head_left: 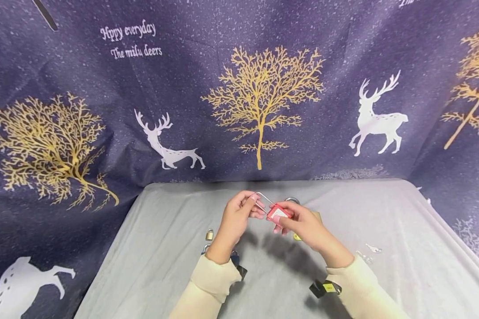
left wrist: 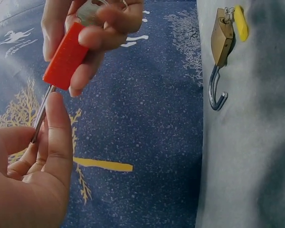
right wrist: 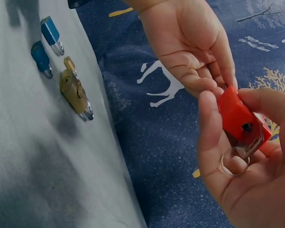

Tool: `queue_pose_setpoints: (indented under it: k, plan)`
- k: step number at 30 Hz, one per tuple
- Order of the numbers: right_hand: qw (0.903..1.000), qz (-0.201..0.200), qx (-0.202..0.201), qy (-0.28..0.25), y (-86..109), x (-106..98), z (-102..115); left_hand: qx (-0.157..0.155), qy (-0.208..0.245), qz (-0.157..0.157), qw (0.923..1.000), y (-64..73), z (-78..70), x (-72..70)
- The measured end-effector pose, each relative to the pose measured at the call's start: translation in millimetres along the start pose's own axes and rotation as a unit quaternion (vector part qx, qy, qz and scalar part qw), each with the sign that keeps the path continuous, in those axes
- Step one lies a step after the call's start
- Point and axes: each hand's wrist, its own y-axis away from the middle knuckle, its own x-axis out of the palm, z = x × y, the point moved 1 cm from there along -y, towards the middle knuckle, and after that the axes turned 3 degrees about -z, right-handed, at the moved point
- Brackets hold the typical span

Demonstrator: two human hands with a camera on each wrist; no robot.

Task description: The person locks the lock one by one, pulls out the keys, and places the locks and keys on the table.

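Note:
My right hand [head_left: 305, 223] grips the body of a red padlock [head_left: 278, 212] with a white label, held above the table. In the head view my left hand [head_left: 239, 215] pinches the padlock's long thin metal shackle [head_left: 266, 198] between thumb and fingers. The left wrist view shows the shackle pointing from the red body [left wrist: 66, 57] to the left fingertips. A key with a ring [right wrist: 235, 164] hangs at the keyhole end of the body, over my right palm. Whether the shackle's far leg sits in the body I cannot tell.
A brass padlock [left wrist: 222, 40] with its shackle swung out lies behind my right hand, a yellow tag [left wrist: 241, 23] beside it. To the left lie a small brass padlock [head_left: 209, 235], a larger brass one [right wrist: 73, 92] and two blue padlocks [right wrist: 51, 32]. Loose keys [head_left: 373, 249] lie right.

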Motion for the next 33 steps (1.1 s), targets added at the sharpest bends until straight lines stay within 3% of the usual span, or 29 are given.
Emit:
queue_pose_setpoints:
  k: [6,9,17,23,28,33]
  plan:
    - [0.9999,0.007,-0.01,-0.007,0.3,0.1,0.8,0.0,-0.023,0.02,0.9995,2.3,-0.6,3.0]
    - [0.9999,-0.003,-0.013,0.002,-0.2,-0.2,0.3,-0.006,-0.037,0.023,0.999,3.8,0.7,5.8]
    - [0.9984,-0.043,-0.01,-0.035,-0.7,2.2,0.4,-0.003,-0.058,-0.008,0.9983,4.9,7.6,10.4]
    - [0.9954,-0.078,0.011,-0.055,-0.5,3.8,0.8,-0.008,-0.07,0.017,0.9974,6.2,9.4,13.4]
    - [0.9952,-0.08,-0.011,-0.055,-0.7,4.9,-0.7,-0.029,-0.064,0.041,0.9967,7.3,8.6,16.3]
    - [0.9947,-0.066,-0.043,-0.066,0.5,4.6,1.3,-0.04,-0.031,0.024,0.9984,5.7,8.1,14.7]
